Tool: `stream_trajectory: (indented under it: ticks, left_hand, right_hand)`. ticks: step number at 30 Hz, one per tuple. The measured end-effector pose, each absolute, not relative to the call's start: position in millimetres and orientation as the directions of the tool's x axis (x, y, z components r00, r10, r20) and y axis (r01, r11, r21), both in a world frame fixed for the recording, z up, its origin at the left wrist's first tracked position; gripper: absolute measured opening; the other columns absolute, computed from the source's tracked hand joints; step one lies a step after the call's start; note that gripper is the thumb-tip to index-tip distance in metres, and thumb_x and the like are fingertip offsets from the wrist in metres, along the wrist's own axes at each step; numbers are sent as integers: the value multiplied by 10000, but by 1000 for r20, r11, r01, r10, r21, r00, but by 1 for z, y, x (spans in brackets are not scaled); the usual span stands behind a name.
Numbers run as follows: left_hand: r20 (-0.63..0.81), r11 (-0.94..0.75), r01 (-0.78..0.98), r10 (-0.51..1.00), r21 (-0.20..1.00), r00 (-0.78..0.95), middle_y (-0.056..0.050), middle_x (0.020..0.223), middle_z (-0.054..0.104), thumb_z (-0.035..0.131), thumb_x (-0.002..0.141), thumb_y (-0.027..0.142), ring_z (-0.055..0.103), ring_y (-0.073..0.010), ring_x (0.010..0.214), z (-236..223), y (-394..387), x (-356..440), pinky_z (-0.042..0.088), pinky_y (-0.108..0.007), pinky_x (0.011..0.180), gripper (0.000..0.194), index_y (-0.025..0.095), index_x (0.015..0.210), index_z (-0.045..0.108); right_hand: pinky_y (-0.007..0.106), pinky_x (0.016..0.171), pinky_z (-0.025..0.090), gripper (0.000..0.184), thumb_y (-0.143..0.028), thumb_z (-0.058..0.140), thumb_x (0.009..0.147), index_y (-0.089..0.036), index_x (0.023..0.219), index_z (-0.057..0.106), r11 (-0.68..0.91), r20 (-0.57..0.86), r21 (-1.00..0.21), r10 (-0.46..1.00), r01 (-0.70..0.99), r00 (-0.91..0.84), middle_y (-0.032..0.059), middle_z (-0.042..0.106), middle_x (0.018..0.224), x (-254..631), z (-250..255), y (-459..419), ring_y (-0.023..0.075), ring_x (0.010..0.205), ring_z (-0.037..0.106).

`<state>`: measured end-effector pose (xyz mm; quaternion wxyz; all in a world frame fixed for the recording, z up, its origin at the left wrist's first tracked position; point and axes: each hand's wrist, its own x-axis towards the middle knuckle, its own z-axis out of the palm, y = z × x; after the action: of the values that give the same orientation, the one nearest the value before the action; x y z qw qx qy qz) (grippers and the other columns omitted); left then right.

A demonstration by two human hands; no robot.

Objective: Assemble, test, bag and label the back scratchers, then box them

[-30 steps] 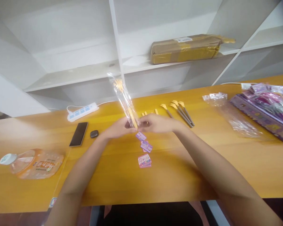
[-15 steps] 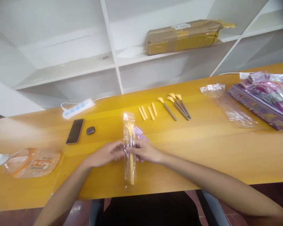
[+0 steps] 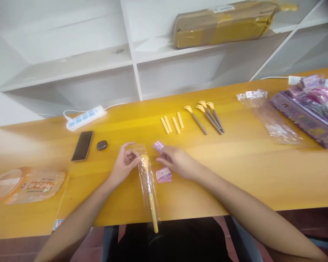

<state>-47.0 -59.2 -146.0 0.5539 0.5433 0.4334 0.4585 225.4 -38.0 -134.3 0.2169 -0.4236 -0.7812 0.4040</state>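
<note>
A yellow-headed back scratcher [image 3: 153, 211] lies inside a clear plastic sleeve [image 3: 142, 179], its handle end reaching past the table's front edge. My left hand [image 3: 125, 159] pinches the sleeve's upper left side, beside the claw-shaped head. To the right, my right hand [image 3: 177, 161] is off the sleeve, fingers curled and a little blurred; whether anything is between them is hidden. Just past its fingers is a small purple printed card [image 3: 158, 146]. Pink and purple cards [image 3: 163, 175] lie together on the table just below that hand.
Short yellow sticks [image 3: 166, 124] and several bare back scratchers [image 3: 211, 118] lie further back. On the right are clear sleeves [image 3: 276, 122] and a purple box [image 3: 303, 122] of packaged items. A phone [image 3: 82, 145], black case [image 3: 101, 145], power strip [image 3: 86, 118] and bottle [image 3: 30, 185] are left.
My right hand has let go of the sleeved back scratcher and moved right to the cards. My left hand now pinches the sleeve's top, and the scratcher sits lower and tilted.
</note>
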Motion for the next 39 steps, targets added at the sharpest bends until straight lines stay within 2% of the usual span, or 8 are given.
stream_trajectory:
  ticks: [3,7,15,23,30,34,36,39]
  left_hand:
    - [-23,37,-58,975,998,219,28,917,658,858,888,348,657,-141,850,-153,-59,-47,550,-289,863,684,274,1458,487]
    - [-88,129,-147,961,981,261,1,1013,684,844,902,305,674,-135,879,-161,-61,-47,554,-274,841,731,296,1532,474]
    - [-172,244,-213,935,946,309,-139,1427,697,901,842,299,715,-260,1201,-164,-70,-45,567,-359,975,715,277,1483,585]
    - [-162,280,-177,857,944,489,-148,1448,710,833,917,304,676,-320,1319,-171,-77,-46,518,-404,1087,567,229,1454,666]
    - [-193,272,-111,868,956,458,-125,1435,728,767,985,344,677,-301,1317,-170,-79,-44,491,-419,1126,472,236,1438,691]
    - [-193,257,-73,859,964,474,-134,1487,694,780,975,361,646,-312,1364,-167,-77,-44,473,-431,1160,512,223,1458,680]
    - [-199,259,-59,851,964,486,-135,1489,691,792,965,365,657,-310,1345,-164,-77,-43,486,-433,1150,520,222,1453,683]
    - [-195,262,-52,823,964,533,-148,1455,710,819,940,380,684,-318,1304,-159,-78,-42,498,-459,1147,532,202,1427,702]
  right_hand:
    - [313,755,457,359,-536,707,999,-180,1040,681,392,36,-615,881,684,-472,89,692,1076,245,-140,-19,203,881,658]
    - [318,758,445,392,-516,797,923,-188,1095,667,399,-35,-570,862,719,-506,91,670,1153,256,-147,-11,207,884,659]
    - [285,678,409,254,-378,771,921,-177,1013,645,258,-82,-781,861,569,-503,19,676,884,254,-148,-9,155,737,589]
    - [281,609,429,326,-515,714,955,-198,1028,707,112,-43,-950,878,291,-477,10,666,786,253,-147,-9,144,661,564]
    - [300,602,562,379,-579,703,991,-229,1052,572,-111,-78,-993,859,-35,-505,23,724,810,238,-138,-27,165,664,683]
    - [322,718,599,159,-331,697,1026,-224,957,602,311,285,-950,858,-10,-428,40,705,905,228,-140,-39,160,783,701]
    - [317,766,601,94,-200,704,998,-223,950,626,586,516,-810,721,11,-464,55,700,976,225,-145,-45,168,887,709]
    - [288,734,594,135,-107,687,977,-221,1009,622,804,646,-593,504,37,-573,79,707,1050,219,-154,-52,164,909,705]
